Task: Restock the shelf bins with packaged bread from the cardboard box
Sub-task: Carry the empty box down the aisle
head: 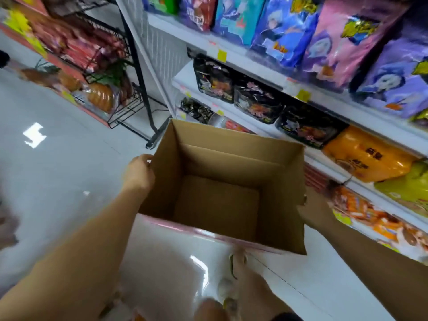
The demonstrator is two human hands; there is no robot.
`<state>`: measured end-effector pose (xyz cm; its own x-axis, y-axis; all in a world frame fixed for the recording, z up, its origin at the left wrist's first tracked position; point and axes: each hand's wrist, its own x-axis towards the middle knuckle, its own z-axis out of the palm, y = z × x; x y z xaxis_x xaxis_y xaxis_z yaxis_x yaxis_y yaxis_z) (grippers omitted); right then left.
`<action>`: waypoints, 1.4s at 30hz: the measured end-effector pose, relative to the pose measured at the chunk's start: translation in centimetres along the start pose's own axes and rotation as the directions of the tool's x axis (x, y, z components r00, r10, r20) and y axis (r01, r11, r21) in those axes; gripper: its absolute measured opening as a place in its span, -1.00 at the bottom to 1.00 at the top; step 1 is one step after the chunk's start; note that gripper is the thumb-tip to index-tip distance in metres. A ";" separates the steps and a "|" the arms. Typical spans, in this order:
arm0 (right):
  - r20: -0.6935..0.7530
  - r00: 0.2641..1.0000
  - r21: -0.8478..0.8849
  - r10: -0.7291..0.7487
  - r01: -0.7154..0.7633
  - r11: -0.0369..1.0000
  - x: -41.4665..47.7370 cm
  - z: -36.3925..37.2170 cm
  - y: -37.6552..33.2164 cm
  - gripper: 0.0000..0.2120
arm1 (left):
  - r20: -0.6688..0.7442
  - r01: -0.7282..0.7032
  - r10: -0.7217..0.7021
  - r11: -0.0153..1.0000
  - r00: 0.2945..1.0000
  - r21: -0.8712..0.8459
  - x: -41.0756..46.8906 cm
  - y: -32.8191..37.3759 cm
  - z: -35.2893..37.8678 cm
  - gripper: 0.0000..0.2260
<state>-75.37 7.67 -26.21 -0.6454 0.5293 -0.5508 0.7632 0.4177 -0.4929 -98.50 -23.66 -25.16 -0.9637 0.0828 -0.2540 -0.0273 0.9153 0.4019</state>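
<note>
Setting: a shop aisle seen from the person's head, looking down past both bare forearms to a glossy pale floor (58, 172).
Cardboard box (220, 195): open-topped and brown, held up between the two hands in the middle of the view; its flaps stand upright and the inside shows only bare cardboard, with no packages in it.
Left hand (139, 173): grasping the box's left wall near the top edge, thumb and fingers curled around the cardboard rim.
Right hand (311, 210): pressed against the outside of the box's right wall; its fingers are hidden behind the cardboard, so the exact grip cannot be told, though it bears on the box.
Packaged bread (100, 97): clear-wrapped golden loaves lie in the lower bin of a black wire rack (136, 72) at the upper left, well apart from the box.
Upper bin of the rack: filled with red and pink wrapped packets (78, 46), blurred.
White shelves (261, 59): run along the right side, sloping away, with small yellow price tags on their front edges.
Top shelf goods: blue, purple and pink snack bags (347, 40) with cartoon figures.
Middle shelf goods: black noodle packets (254, 103), then an orange bag (366, 156) and a green bag (410, 188) further right.
Lowest shelf goods: orange and white packets (375, 216), just beside the right forearm.
Below the box: the person's legs and a foot in a pale shoe (231, 286), blurred, on the floor.
</note>
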 end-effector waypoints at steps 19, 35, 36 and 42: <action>-0.103 0.948 0.147 0.303 -0.287 0.947 17.7 21.6 -13.8 -0.55 | 0.075 -0.085 0.080 0.994 0.994 0.072 30.5 -10.9 5.7 -0.58; -0.070 0.919 0.348 0.389 -0.343 0.873 25.4 29.0 -19.2 -0.49 | 0.046 0.404 -0.411 0.859 0.910 -0.315 27.1 -15.2 13.2 -0.43; -0.071 0.918 0.351 0.390 -0.343 0.871 25.5 29.2 -19.3 -0.49 | 0.106 0.453 -0.447 0.811 0.888 -0.372 27.1 -14.9 13.3 -0.43; 0.017 0.937 0.364 0.349 -0.331 0.870 25.6 30.2 -20.3 -0.48 | 0.180 0.251 -0.193 0.880 0.965 -0.403 28.9 -15.2 14.0 -0.37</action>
<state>-108.27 -9.54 -50.66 -0.3384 0.6292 -0.6997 0.8670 -0.0806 -0.4918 -122.23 -29.68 -50.97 -0.8766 -0.0258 -0.4805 -0.3729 0.6675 0.6445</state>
